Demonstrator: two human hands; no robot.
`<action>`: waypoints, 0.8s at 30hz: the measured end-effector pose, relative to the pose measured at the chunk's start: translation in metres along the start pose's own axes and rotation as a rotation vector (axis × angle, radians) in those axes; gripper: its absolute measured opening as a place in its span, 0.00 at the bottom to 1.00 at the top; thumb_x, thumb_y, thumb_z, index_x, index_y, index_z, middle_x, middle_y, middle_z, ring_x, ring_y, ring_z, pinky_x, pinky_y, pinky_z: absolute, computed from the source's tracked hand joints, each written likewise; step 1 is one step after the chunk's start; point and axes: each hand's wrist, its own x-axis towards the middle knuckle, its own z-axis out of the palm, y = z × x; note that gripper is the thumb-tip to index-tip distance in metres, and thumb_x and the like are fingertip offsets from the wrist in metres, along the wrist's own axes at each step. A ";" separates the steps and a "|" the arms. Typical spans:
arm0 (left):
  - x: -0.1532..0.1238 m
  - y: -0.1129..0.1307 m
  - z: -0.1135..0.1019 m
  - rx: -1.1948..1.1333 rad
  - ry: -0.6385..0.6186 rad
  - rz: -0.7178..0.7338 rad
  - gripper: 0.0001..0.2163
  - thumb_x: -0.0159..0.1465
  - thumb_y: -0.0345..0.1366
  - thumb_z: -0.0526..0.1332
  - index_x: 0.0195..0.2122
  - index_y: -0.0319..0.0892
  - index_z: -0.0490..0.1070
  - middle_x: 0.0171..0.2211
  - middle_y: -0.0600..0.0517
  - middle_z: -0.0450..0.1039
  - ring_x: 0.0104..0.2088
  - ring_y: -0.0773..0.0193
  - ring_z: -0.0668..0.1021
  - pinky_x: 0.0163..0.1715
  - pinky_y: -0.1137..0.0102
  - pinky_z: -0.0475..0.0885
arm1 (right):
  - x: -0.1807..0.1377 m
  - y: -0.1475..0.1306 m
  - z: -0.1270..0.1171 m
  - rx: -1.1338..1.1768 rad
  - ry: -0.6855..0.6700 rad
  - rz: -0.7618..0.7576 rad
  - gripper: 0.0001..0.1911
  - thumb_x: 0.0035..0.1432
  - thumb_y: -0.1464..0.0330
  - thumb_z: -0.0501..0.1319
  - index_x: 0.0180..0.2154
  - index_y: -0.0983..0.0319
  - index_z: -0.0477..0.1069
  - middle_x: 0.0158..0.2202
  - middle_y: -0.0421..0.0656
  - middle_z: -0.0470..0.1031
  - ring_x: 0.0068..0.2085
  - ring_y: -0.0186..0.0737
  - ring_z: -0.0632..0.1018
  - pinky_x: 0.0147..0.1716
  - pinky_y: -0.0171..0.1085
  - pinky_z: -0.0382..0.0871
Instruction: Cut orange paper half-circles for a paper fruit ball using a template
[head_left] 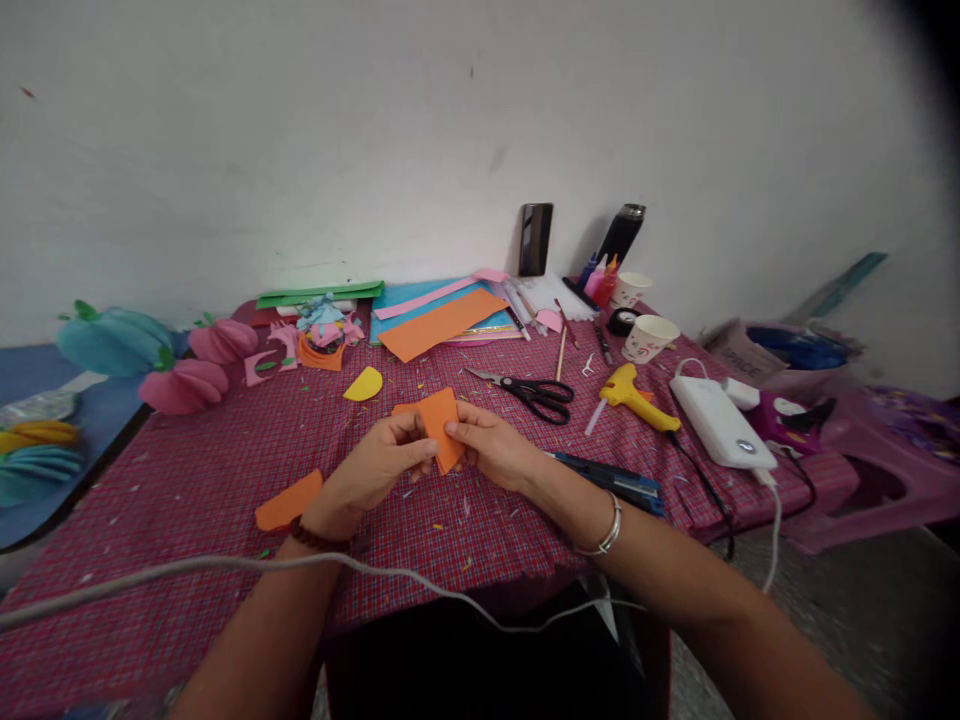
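Observation:
Between my two hands is a piece of orange paper [441, 418], held up a little above the checked tablecloth. My left hand [390, 455] pinches its left side, with thumb and fingers closed on it. On the right edge, my right hand [487, 440] grips the same paper between thumb and fingers. Another orange paper piece [289, 500] lies beside my left wrist. Beyond the hands are a yellow half-round paper [364, 384] and black-handled scissors [536, 393]. A blue stapler-like tool [611, 482] is partly hidden behind my right forearm.
A yellow glue gun [641, 398], paper cups [649, 339] and a white power bank [720, 418] stand to the right. Paper pumpkins [112, 338] sit at the left. Coloured sheets [442, 322] lie at the back. A white cable [225, 562] crosses in front, over my left forearm.

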 end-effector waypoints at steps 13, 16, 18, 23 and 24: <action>0.005 0.010 -0.013 0.444 0.139 0.109 0.09 0.56 0.40 0.63 0.25 0.40 0.71 0.22 0.56 0.67 0.22 0.70 0.66 0.23 0.74 0.61 | -0.002 -0.015 -0.005 -1.278 0.085 -0.285 0.04 0.60 0.72 0.53 0.33 0.61 0.64 0.30 0.42 0.67 0.31 0.38 0.66 0.33 0.37 0.58; 0.002 0.011 -0.030 0.730 0.017 0.116 0.12 0.55 0.38 0.62 0.17 0.40 0.68 0.18 0.56 0.63 0.22 0.69 0.65 0.24 0.74 0.60 | -0.004 -0.017 -0.004 -1.441 0.011 -0.322 0.04 0.59 0.72 0.55 0.31 0.62 0.66 0.32 0.45 0.69 0.34 0.40 0.68 0.36 0.39 0.58; 0.001 0.010 -0.040 0.824 -0.030 0.074 0.13 0.53 0.37 0.63 0.14 0.40 0.66 0.16 0.57 0.60 0.21 0.70 0.63 0.22 0.74 0.58 | -0.003 -0.016 -0.005 -1.450 -0.012 -0.326 0.04 0.58 0.72 0.57 0.30 0.62 0.66 0.32 0.44 0.69 0.34 0.39 0.68 0.35 0.38 0.58; -0.001 0.005 -0.052 0.844 -0.066 -0.057 0.05 0.50 0.35 0.63 0.22 0.41 0.75 0.16 0.58 0.66 0.18 0.70 0.65 0.18 0.76 0.57 | 0.000 -0.009 -0.008 -1.191 0.002 -0.170 0.05 0.54 0.74 0.61 0.29 0.62 0.66 0.27 0.38 0.68 0.28 0.33 0.67 0.29 0.33 0.56; -0.001 0.004 -0.052 0.840 -0.063 -0.060 0.04 0.50 0.34 0.62 0.22 0.41 0.75 0.16 0.58 0.67 0.17 0.70 0.65 0.18 0.76 0.57 | 0.000 -0.008 -0.008 -1.136 0.011 -0.135 0.05 0.53 0.75 0.61 0.29 0.62 0.66 0.26 0.37 0.67 0.28 0.33 0.67 0.29 0.32 0.56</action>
